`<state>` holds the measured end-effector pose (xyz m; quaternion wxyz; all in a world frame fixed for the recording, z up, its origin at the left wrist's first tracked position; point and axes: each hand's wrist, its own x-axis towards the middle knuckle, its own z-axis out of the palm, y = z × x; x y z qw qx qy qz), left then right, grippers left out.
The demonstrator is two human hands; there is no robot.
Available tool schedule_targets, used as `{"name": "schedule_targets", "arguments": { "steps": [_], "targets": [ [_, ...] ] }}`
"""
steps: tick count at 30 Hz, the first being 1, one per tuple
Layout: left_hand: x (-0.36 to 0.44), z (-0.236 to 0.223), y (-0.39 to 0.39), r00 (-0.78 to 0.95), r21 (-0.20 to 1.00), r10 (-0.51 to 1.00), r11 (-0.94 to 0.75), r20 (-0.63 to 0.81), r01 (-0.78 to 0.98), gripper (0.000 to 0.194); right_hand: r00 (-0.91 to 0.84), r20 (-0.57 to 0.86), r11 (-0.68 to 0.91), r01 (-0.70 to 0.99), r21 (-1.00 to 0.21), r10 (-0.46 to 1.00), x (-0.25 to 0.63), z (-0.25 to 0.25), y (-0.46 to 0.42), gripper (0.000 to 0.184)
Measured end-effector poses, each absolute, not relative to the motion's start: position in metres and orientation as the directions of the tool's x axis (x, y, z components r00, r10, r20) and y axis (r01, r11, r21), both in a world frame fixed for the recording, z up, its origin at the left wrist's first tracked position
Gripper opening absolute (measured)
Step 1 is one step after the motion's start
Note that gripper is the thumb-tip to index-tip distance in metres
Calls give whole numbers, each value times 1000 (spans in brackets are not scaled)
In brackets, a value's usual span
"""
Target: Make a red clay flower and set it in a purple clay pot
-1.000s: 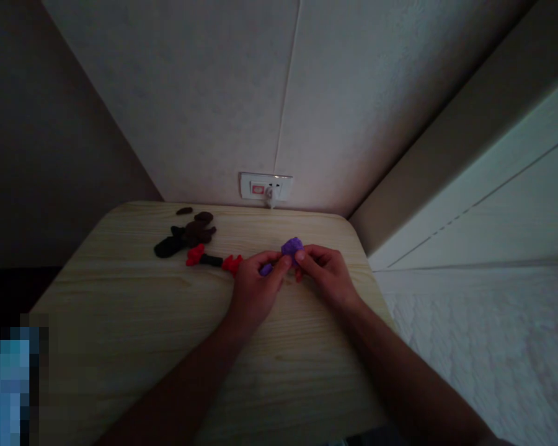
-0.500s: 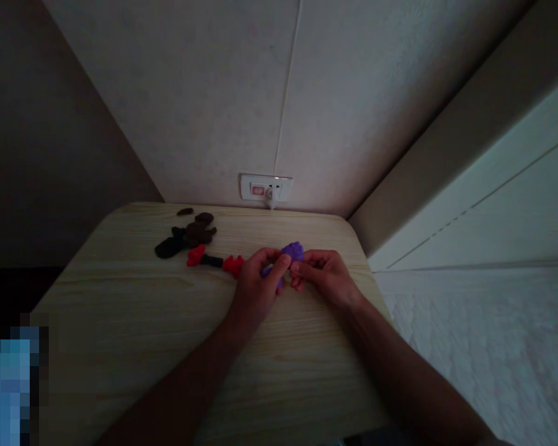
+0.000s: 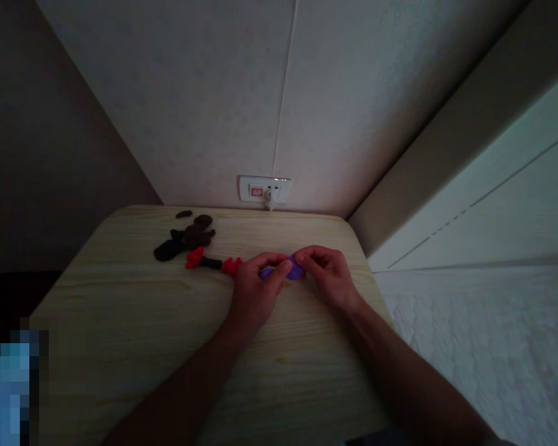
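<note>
A lump of purple modelling clay [image 3: 296, 270] is pinched between both hands above the wooden tabletop. My left hand [image 3: 260, 282] is closed on its left part, thumb on top. My right hand [image 3: 328, 272] grips the right side between thumb and fingers. Much of the clay is hidden by the fingers. Left of my left hand lies a shaped piece with a red end [image 3: 195, 257], a black middle [image 3: 211, 263] and a second red part [image 3: 231, 266], partly behind the hand.
Brown pieces [image 3: 199, 235] and a flat black piece [image 3: 168, 249] lie at the table's [image 3: 167, 347] back left, with a small brown strip [image 3: 184, 214] behind them. A wall socket [image 3: 264, 189] with a plug sits behind the table. White quilted bedding [image 3: 483, 347] lies to the right.
The purple clay has been turned and lowered between my fingers; it stood up before and lies flatter now. My right fingers have shifted onto its top. The other pieces stay put.
</note>
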<state>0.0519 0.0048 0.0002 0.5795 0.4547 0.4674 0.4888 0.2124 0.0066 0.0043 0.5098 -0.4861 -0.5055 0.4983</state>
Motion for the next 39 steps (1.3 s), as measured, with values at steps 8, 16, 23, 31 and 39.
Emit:
{"name": "schedule_targets", "arguments": {
  "steps": [8,16,23,31,39],
  "targets": [
    [51,14,10,162,747,965,262,-206,-611,44,82,79,60,222,-973,994,216,-15,15,27],
    [44,26,9,421,514,838,546,-347,-662,29,64,414,290,618,-731,908,215,-2,9,19],
    [55,14,8,280,668,893,450,-353,-592,21,-114,463,459,463,-758,879,207,13,-12,18],
    [55,6,4,227,834,943,321,-242,-448,43,-155,315,347,275,-897,936,202,7,-9,24],
    [56,6,10,325,705,910,407,-257,-582,38,-122,298,316,177,-932,947,204,-2,-7,25]
  ]
}}
